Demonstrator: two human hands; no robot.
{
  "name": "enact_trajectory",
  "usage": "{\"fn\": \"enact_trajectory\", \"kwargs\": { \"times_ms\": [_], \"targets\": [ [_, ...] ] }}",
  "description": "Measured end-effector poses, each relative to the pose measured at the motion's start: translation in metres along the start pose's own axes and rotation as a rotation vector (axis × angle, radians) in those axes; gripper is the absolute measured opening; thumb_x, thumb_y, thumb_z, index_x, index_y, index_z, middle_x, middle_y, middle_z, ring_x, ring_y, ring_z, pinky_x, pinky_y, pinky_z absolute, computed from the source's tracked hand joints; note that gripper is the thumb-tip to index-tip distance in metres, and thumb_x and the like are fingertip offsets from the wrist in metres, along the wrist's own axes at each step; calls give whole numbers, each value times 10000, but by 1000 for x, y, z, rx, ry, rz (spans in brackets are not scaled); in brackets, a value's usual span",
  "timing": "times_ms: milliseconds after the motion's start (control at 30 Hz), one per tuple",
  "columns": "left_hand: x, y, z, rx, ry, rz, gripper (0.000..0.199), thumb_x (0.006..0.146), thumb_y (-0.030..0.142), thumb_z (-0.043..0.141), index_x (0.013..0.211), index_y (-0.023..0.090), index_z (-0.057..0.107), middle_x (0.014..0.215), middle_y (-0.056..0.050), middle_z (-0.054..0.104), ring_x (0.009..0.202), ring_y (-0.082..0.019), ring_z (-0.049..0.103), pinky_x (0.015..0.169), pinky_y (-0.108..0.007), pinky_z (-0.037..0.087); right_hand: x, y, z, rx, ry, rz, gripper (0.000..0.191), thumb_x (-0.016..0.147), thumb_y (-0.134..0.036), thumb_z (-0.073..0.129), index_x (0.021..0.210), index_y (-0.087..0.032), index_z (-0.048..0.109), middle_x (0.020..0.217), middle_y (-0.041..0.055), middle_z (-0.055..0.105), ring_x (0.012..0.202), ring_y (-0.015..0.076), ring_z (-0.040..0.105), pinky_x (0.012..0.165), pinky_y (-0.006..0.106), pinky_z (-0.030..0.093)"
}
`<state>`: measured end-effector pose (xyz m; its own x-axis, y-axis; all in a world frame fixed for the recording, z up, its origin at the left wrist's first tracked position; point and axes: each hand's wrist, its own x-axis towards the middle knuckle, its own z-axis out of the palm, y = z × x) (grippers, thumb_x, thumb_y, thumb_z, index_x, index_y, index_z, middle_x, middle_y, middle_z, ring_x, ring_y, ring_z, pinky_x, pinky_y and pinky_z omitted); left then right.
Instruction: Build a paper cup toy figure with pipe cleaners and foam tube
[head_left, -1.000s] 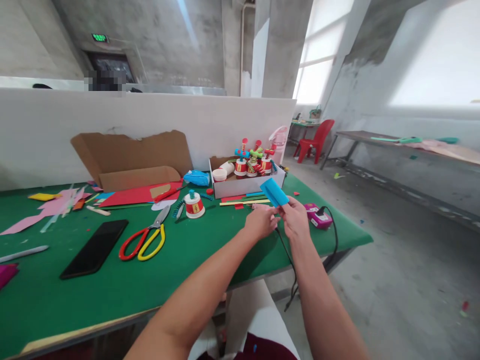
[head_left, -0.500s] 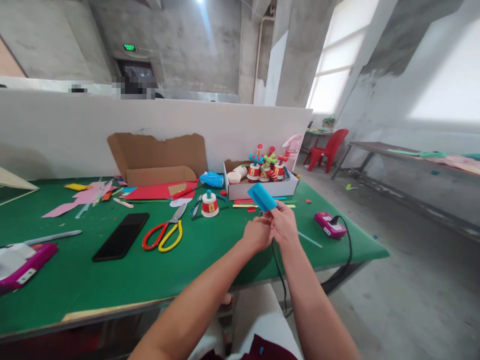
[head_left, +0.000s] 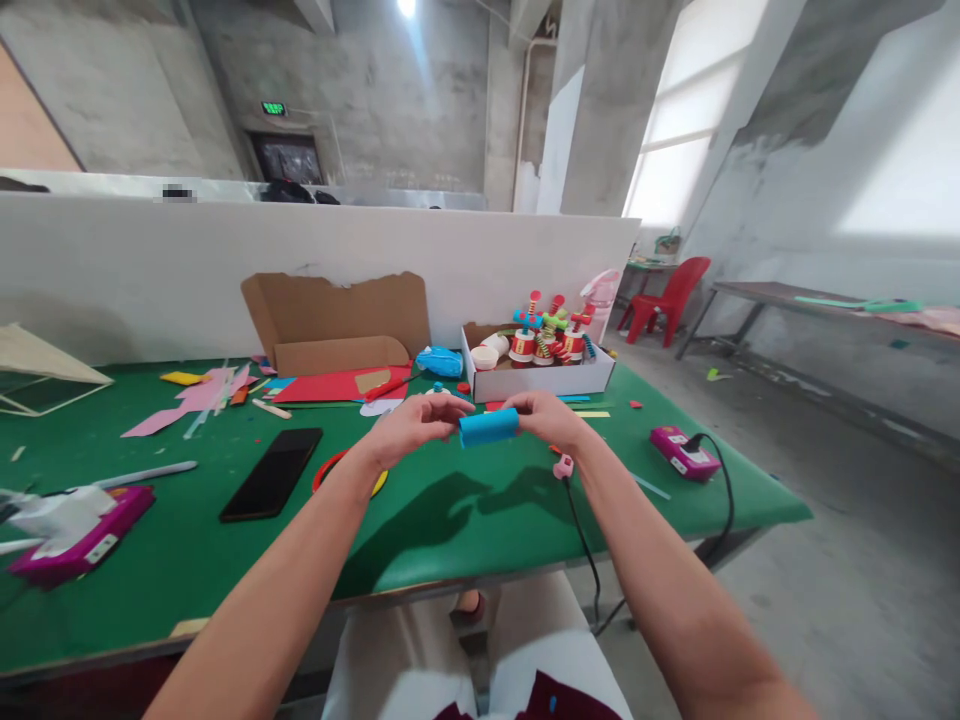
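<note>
Curled but unattached, the blue paper (head_left: 489, 428) sits between the fingers, the right hand (head_left: 553, 416) pinching one end, the left hand (head_left: 409, 430) loosely bent beside the other, its grip unclear, finished-looking figures (head_left: 544, 350) beyond.

I am holding the paper roll (head_left: 489, 428) between my left hand (head_left: 416, 425) and right hand (head_left: 553, 416), above the table (head_left: 180, 560). Behind it, rightward, figures (head_left: 544, 346) are standing in a box (head_left: 544, 384). Left, a phone (head_left: 272, 475) is lying, scissors (head_left: 318, 476) beside it, partly behind my forearm (head_left: 294, 560). Cardboard (head_left: 345, 318) is standing before the partition (head_left: 150, 260); a socket block (head_left: 677, 455) is lying far right.
</note>
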<state>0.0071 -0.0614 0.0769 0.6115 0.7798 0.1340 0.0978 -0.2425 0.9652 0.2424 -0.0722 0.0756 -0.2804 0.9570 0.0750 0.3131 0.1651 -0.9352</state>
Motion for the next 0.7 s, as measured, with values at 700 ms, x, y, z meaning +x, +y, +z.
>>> {"fn": "enact_trajectory", "kwargs": {
  "times_ms": [700],
  "targets": [
    [24, -80, -1, -215, 763, 98, 376, 549, 453, 718, 757, 145, 667, 591, 2, 635, 542, -122, 534, 522, -225, 426, -71, 34, -1, -945, 448, 636, 500, 889, -570, 409, 754, -182, 693, 840, 147, 726, 823, 267, 678, 653, 309, 438]
  ]
}}
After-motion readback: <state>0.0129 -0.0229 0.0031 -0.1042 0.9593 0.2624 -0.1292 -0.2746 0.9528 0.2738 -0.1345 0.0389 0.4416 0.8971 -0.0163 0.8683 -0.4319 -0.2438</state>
